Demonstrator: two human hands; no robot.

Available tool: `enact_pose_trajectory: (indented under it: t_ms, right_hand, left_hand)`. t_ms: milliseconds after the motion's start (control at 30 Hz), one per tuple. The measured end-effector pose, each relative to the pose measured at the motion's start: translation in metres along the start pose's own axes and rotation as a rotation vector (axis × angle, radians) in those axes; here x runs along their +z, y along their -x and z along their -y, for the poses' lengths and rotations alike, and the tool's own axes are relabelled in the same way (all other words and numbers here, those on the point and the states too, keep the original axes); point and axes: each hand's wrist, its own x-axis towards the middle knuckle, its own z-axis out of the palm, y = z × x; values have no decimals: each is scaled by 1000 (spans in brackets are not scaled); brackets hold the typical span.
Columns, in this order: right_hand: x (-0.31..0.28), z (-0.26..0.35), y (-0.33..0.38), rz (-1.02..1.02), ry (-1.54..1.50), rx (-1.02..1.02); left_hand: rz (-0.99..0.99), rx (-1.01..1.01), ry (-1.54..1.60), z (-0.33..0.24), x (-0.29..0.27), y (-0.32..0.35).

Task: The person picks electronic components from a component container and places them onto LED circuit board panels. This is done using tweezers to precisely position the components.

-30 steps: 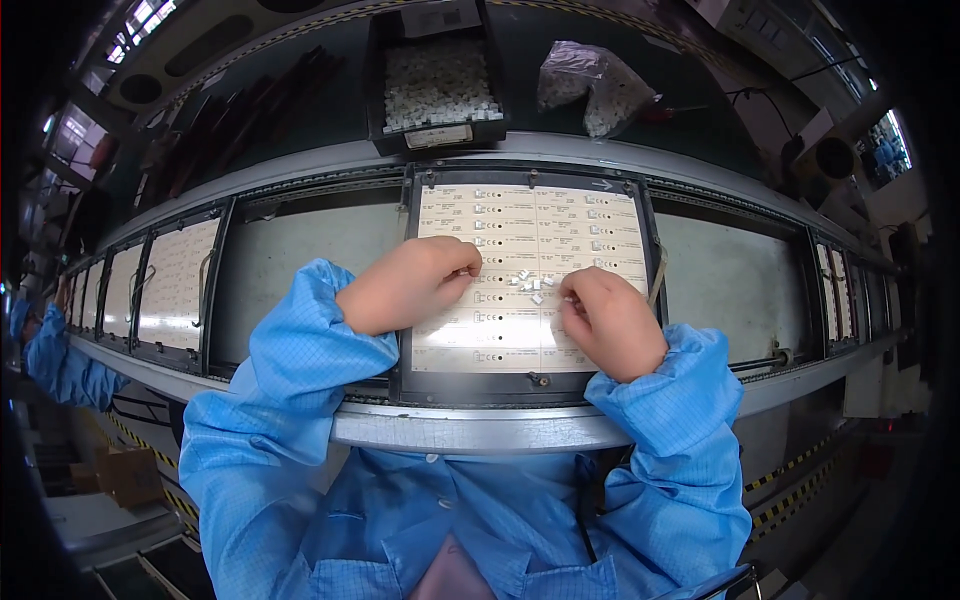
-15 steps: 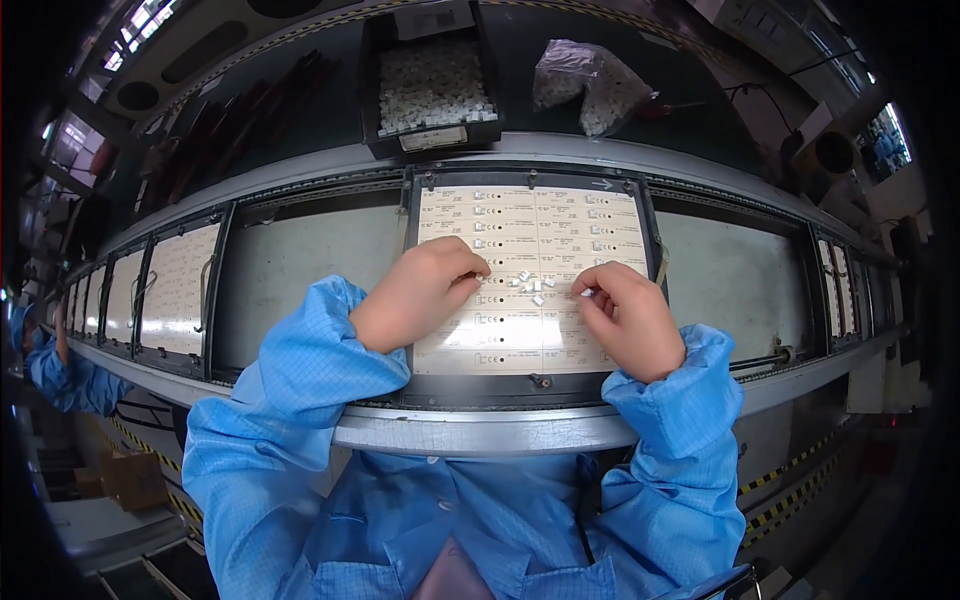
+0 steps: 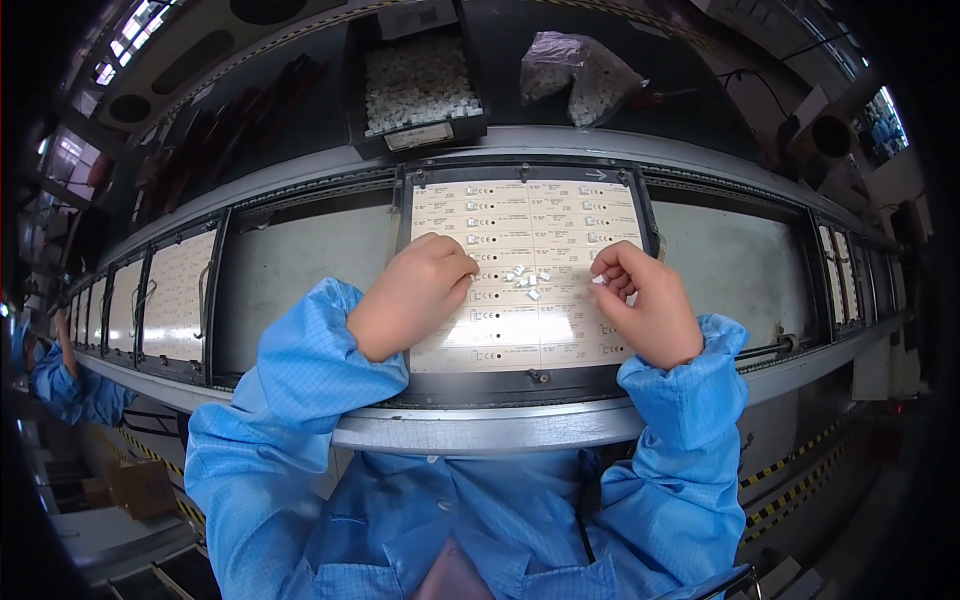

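A cream printed panel board (image 3: 560, 356) lies in a dark frame in front of me. Several small white block-shaped connectors (image 3: 533, 295) are loosely piled near its middle, between my hands. My left hand (image 3: 412, 298) is over the board's left side, thumb and forefinger pinched at a printed row; whatever is between the tips is hidden. Over the right side, my right hand (image 3: 652, 308) is closed, with a small white connector (image 3: 598, 281) between thumb and forefinger. More white connectors (image 3: 472, 223) sit on the upper rows in a left and a right column.
The frame rides on a conveyor track with a metal front rail (image 3: 480, 432). Beyond it stand a dark bin (image 3: 420, 140) full of white connectors and a clear plastic bag (image 3: 580, 80) of similar parts. Other boards (image 3: 180, 290) line the track leftward; another person's sleeve (image 3: 60, 385) shows far left.
My right hand has moved a little rightward, away from the loose pile, still pinching the white connector. My left hand remains pinched near the same row. The view has shifted slightly.
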Motion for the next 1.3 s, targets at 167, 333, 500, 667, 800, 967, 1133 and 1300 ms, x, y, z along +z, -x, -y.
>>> enact_pose_trajectory:
  t_ms: [167, 333, 500, 667, 800, 967, 1133, 1300]
  right_hand:
    - [-3, -13, 1, -72, 71, -129]
    - [-8, -8, 2, -50, 92, -32]
    - [-9, -19, 1, -69, 103, 90]
    - [-7, -29, 4, 8, 321, -137]
    - [-4, -31, 4, -2, 363, -124]
    - [-3, -31, 3, -7, 405, -150]
    - [0, -29, 5, -3, 457, -149]
    - [1, -18, 1, -37, 336, -184]
  left_hand:
    - [23, 59, -56, -1, 0, -4]
    - [25, -14, -17, -11, -1, -7]
    - [17, 4, -63, -31, -5, -13]
    - [-12, 136, 1, -24, 20, -22]
    - [-5, 166, -28, -22, 27, -26]
    - [-3, 84, -2, -30, 14, -22]
    - [34, -1, -57, -32, -11, -14]
    - [132, -151, 64, -23, -18, -2]
